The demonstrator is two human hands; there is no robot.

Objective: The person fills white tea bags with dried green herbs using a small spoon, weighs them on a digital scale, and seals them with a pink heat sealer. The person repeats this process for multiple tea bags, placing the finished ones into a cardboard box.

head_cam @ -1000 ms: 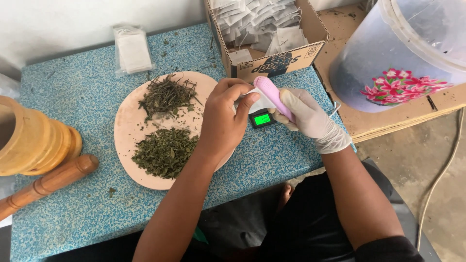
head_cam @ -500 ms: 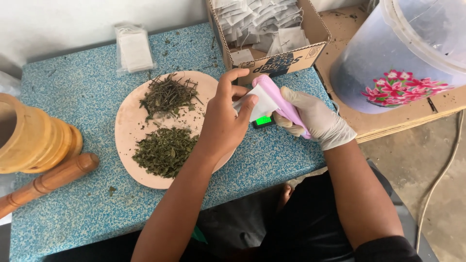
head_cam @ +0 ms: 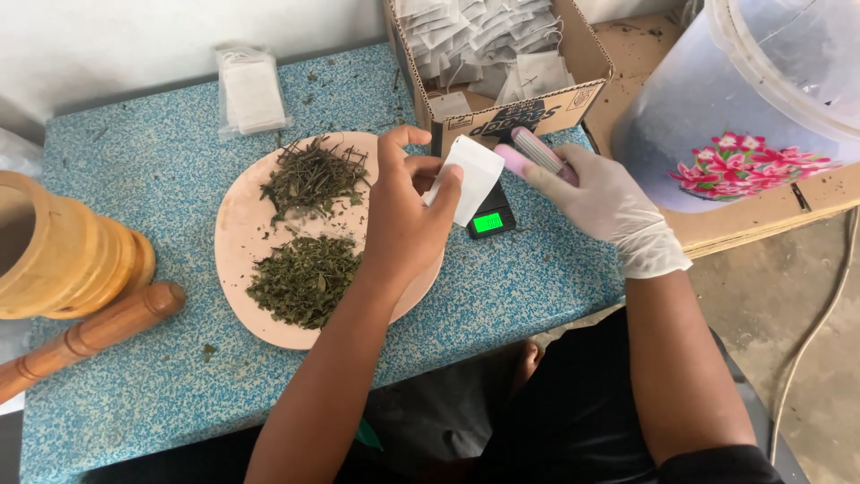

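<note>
Since the earlier pictures we note that the pink tool has swung from upright to lying nearly flat, and the white paper sachet has lifted clear, so that the green display of the pocket scale (head_cam: 491, 218) now shows whole.

Head view, the only one. Our left hand (head_cam: 405, 215), bare, pinches the small white paper sachet (head_cam: 466, 177) between thumb and fingertips, the other fingers curled loosely; it holds the sachet just above the scale and angled toward the right hand, which we judge keeps its mouth presented for closing. Our right hand (head_cam: 602, 199), in a white glove, is closed round the pink handheld sealer (head_cam: 536, 154), whose tip lies just beside the sachet's right edge; we cannot tell whether they touch.

Left of the hands a pale oval board (head_cam: 235, 240) carries two separate heaps: coarse dried stems (head_cam: 309, 177) at the far side and finer crushed leaves (head_cam: 303, 278) at the near side, apart so that the two do not mix. A cardboard box (head_cam: 502, 115) of finished white sachets stands at the far right, within reach of the hands. A clear packet (head_cam: 251, 90) of flat blanks lies at the far left. At the left edge stand a wooden mortar (head_cam: 63, 255) and its pestle (head_cam: 90, 333). A plastic bucket (head_cam: 717, 116) with a flower print stands off the blue speckled table (head_cam: 134, 394), to the right.
</note>
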